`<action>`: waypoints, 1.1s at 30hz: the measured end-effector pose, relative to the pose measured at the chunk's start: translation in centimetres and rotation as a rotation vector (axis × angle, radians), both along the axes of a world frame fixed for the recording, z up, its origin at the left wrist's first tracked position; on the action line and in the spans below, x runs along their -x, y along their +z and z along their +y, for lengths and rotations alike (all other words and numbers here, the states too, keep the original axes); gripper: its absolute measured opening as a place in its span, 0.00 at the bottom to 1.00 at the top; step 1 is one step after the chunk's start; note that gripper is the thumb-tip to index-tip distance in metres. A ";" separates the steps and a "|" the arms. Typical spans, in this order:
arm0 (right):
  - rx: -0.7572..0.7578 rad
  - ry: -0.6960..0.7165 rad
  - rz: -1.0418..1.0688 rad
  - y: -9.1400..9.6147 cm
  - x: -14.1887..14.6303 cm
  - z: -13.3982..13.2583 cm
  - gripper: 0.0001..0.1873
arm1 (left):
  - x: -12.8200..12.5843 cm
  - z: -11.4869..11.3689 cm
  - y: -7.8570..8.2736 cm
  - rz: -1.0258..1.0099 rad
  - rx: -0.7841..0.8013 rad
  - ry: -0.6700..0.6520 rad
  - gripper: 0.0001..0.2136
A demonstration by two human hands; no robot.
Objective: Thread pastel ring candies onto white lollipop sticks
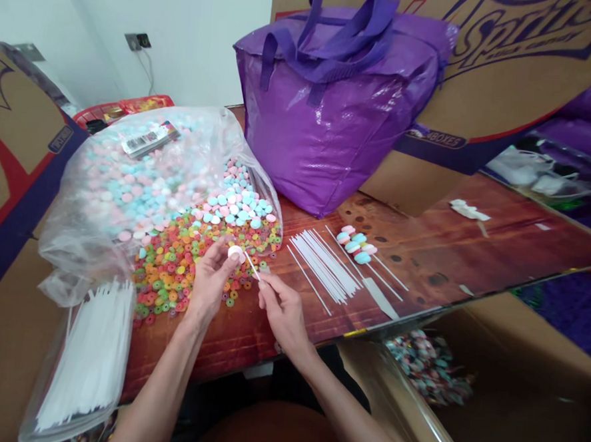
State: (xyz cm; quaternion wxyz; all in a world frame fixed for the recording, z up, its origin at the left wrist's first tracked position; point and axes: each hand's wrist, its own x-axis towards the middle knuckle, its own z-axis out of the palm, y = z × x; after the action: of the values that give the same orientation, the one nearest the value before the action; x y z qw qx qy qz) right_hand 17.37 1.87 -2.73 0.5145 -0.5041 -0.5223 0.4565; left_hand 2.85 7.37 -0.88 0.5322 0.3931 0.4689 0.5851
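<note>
Between thumb and fingers, my left hand [211, 276] pinches a pale pink and white candy [236, 253]. My right hand [281, 307] grips a thin white stick [252, 266], its far tip at or close to the candy; whether it has gone in I cannot tell. Below and behind the left hand spreads a heap of colourful gummy rings [173, 260]. Pastel candies [236, 207] spill from a clear plastic bag [65, 213] beyond them. Right of my hands lie a row of loose white sticks [323, 266] and two sticks threaded with pastel candies [358, 243].
A purple bag [326, 129] stands at the back against a cardboard box [408, 181]. A packet of white sticks [90, 355] lies at the left edge. At lower right, an open box [507, 367] holds finished-looking wrapped candies [431, 366]. A flat white strip [379, 298] lies near the table's edge.
</note>
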 end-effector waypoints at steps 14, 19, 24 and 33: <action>-0.018 0.030 -0.044 0.2 0.0 -1.0 0.15 | 0.3 -0.6 -1.3 -0.090 0.050 0.117 0.19; -0.065 0.030 -0.118 0.3 0.2 -0.7 0.15 | 0.5 -0.9 -1.3 -0.093 0.055 0.083 0.18; -0.124 0.023 -0.200 0.5 0.4 -0.4 0.16 | 0.3 -1.2 -1.2 -0.016 0.034 0.080 0.18; -0.112 -0.040 -0.295 1.1 1.1 -0.6 0.17 | -0.2 -2.3 -2.2 0.551 -0.209 0.190 0.11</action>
State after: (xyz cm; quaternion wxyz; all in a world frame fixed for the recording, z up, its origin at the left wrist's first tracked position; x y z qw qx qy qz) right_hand 16.26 1.29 -1.67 0.4685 -0.5464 -0.6068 0.3373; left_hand 3.04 5.08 -3.06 0.2848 0.5438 0.5674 0.5488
